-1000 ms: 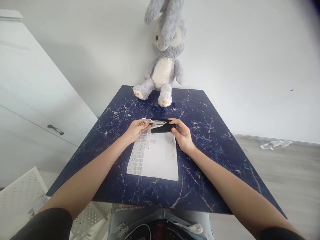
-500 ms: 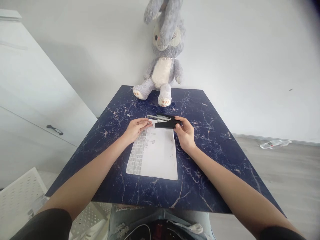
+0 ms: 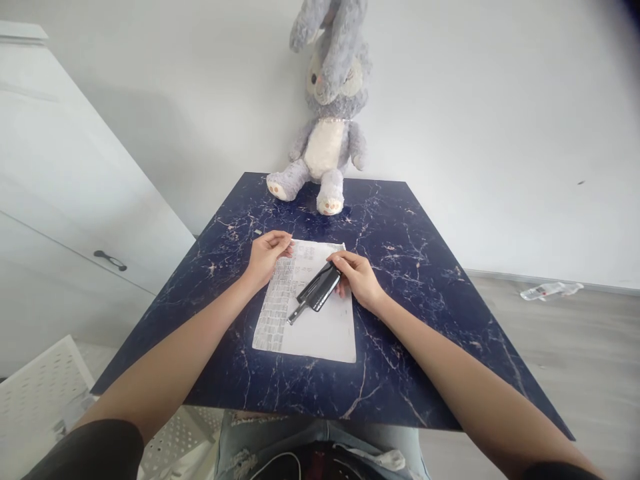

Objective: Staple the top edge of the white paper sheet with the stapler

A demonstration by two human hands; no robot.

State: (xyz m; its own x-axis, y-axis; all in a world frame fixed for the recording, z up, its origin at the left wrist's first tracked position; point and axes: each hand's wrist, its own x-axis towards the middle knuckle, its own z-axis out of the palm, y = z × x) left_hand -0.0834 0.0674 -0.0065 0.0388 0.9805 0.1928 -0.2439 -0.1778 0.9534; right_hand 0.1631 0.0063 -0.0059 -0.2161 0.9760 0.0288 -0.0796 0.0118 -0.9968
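My right hand (image 3: pixel 361 279) grips a black stapler (image 3: pixel 320 288) at one end, thumb on top. The stapler is tilted over the papers, and its silvery metal rail (image 3: pixel 297 313) sticks out toward the lower left. Beneath it, white papers (image 3: pixel 315 333) with small print down the left side lie on the dark blue marbled table (image 3: pixel 400 240). My left hand (image 3: pixel 267 257) is at the papers' upper left corner, thumb and fingers pinched together. What those fingers hold, if anything, is too small to make out.
A grey plush rabbit (image 3: pixel 325 147) sits at the table's far edge against the wall. A small pale scrap (image 3: pixel 258 232) lies left of it on the tabletop. White cabinet (image 3: pixel 60 167) stands left, a perforated white stool (image 3: pixel 40 393) below. Clear plastic packaging (image 3: pixel 550 291) lies on the floor at right.
My right hand has brought the stapler nearer and turned it, so its rail now points down left instead of up left. My left hand has shifted slightly left, away from the stapler.
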